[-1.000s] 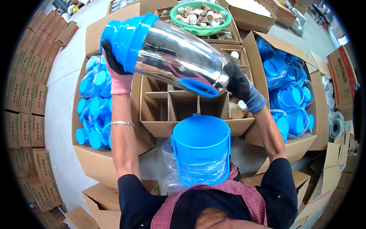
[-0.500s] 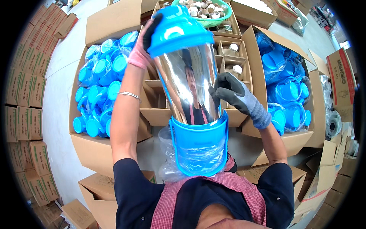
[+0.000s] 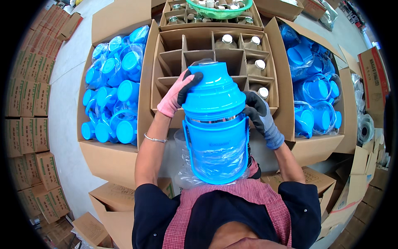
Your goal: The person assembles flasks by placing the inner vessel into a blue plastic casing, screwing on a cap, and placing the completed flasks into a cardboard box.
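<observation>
A large vacuum flask stands upright in front of me, its blue stepped top (image 3: 213,91) set over a blue casing (image 3: 217,143) with a carrying handle. Only a thin strip of the mirror-silver flask body (image 3: 215,120) shows between them. My left hand (image 3: 188,87), in a pink and black glove, is closed round the upper left of the blue top. Gloved in grey and black, my right hand (image 3: 258,112) has its fingers curled at the casing's right rim, beside the handle's end. Clear plastic film (image 3: 224,162) wraps the lower casing.
Behind the flask stands a divided carton (image 3: 166,45) with several white-capped bottles in some cells. Cartons of bagged blue parts flank it at left (image 3: 143,83) and right (image 3: 278,79). A green basket (image 3: 219,13) rests on the far carton. Stacked boxes (image 3: 25,99) line the far left.
The blue top and silver body have gone down into the casing, hiding most of the silver. My left hand came down with the top; my right stayed by the rim.
</observation>
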A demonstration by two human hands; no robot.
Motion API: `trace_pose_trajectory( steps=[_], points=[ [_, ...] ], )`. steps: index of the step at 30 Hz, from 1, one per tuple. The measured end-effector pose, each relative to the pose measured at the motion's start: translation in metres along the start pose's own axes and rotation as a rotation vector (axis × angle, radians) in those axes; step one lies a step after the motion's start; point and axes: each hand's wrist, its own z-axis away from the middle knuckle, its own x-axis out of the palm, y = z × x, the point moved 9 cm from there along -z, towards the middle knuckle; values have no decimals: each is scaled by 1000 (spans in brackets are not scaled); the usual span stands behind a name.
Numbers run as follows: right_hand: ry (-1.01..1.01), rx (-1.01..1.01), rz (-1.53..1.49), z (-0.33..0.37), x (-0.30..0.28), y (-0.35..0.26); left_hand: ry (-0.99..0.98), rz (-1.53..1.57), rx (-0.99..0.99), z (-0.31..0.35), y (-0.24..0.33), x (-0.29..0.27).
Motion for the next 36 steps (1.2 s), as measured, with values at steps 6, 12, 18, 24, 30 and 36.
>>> trace_pose_trajectory(
  steps=[6, 12, 18, 24, 30, 36],
  points=[
    [251, -314, 477, 13, -91, -29, -3, -38, -36, 13, -18, 2],
    [-100, -309, 291, -46, 20, -74, -145, -198, 32, 16, -10, 21],
    [-232, -43, 2, -51, 58, -39, 244, -797, 119, 55, 4, 35],
    [-272, 36, -217, -43, 58, -34, 281, -1126, 142, 64, 14, 59],
    [-134, -4, 422, -53, 53, -55, -17, -456, -13, 29, -34, -7],
    [-101, -117, 0, -39, 46, -43, 91, -624, 64, 56, -25, 32]
  ],
)
